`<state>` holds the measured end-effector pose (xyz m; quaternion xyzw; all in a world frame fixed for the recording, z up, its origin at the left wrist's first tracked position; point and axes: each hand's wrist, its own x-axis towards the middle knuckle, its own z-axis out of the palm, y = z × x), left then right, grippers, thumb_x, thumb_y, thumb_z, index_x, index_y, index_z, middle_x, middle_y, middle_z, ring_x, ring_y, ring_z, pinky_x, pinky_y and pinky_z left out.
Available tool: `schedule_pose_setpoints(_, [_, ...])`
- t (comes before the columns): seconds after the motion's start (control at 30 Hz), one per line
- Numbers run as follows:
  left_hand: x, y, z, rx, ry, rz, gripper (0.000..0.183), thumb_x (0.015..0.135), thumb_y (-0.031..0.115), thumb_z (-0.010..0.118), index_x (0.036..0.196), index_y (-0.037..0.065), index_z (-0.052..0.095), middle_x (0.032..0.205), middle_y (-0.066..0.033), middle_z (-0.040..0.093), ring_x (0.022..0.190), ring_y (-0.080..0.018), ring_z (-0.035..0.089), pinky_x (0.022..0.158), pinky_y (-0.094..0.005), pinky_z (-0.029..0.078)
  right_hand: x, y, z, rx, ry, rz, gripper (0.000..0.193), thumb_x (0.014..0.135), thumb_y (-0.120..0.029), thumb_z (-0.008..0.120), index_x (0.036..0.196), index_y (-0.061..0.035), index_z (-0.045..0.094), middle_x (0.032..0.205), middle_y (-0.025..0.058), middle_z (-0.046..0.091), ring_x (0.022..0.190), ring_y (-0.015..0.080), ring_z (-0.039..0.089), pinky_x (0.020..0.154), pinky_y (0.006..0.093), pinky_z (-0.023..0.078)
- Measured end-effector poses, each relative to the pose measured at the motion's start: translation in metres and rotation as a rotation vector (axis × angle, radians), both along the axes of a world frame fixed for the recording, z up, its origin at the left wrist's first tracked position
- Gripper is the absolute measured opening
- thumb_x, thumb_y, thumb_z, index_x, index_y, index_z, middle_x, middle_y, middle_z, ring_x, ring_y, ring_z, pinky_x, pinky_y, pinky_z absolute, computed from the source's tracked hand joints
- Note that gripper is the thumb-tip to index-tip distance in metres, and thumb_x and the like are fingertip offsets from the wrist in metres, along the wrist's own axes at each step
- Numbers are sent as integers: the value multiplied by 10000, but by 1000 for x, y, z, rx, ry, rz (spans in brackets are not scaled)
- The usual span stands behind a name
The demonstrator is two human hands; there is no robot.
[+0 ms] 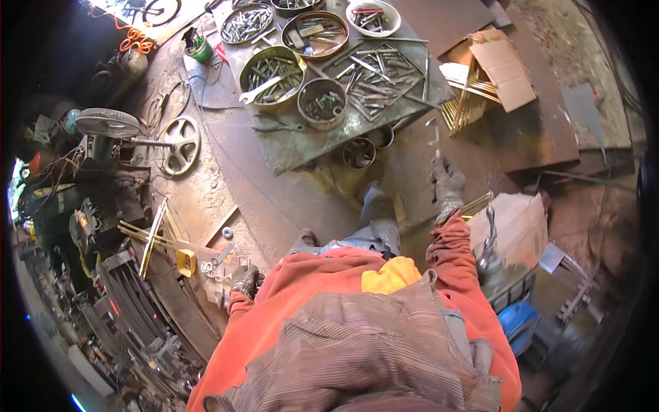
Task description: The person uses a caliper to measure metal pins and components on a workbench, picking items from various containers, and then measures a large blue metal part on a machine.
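Note:
My right hand [447, 185], in a grey work glove, is raised at the right front of the metal table [285, 154]. Its fingers are wrapped round a slim metal rod-like tool [437, 143] that points away from me; its exact kind is too small to tell. Low at my left side is my left hand [245, 280], also gloved, with its fingers curled next to a cluttered bench. What it grips, if anything, is hidden. Nearest to that hand lie several metal rings [208, 268] and a yellow tape measure [186, 263].
Round tins [321, 104] of metal bits and a wrench [269, 88] stand on the table, beside loose rods [374, 74]. Cardboard [503, 71] with brass-coloured strips is at the far right. A spoked handwheel [181, 146] and a fan [108, 122] stand left.

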<state>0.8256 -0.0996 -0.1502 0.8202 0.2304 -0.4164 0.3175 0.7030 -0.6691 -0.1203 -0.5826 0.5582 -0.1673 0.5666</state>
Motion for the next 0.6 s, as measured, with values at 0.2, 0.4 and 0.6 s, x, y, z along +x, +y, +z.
schedule_pose_setpoints(0.2, [5, -102, 30, 93, 32, 102, 230, 897, 233, 687, 946, 10, 654, 745, -80, 694, 595, -172, 660, 437, -322, 507, 91, -164, -33, -218, 8, 127, 299, 912, -332, 776, 1005, -51, 738, 652, -31, 603, 495, 52, 455, 457, 263, 354])
schedule_pose_setpoints(0.4, [39, -182, 42, 67, -111, 73, 269, 907, 247, 680, 978, -8, 634, 725, -63, 671, 578, -137, 619, 457, -308, 495, 175, -262, -77, -460, 163, 398, 400, 911, -393, 767, 1096, -40, 750, 717, -25, 627, 594, 61, 486, 540, 268, 398])
schedule_pose_setpoints(0.6, [98, -224, 52, -78, -207, 355, 231, 932, 261, 662, 1009, 48, 617, 712, -44, 637, 558, -124, 592, 457, -289, 476, 230, -245, -102, -36, 30, 271, 471, 879, -301, 812, 1164, 53, 687, 922, 57, 713, 729, 123, 584, 665, 301, 494])
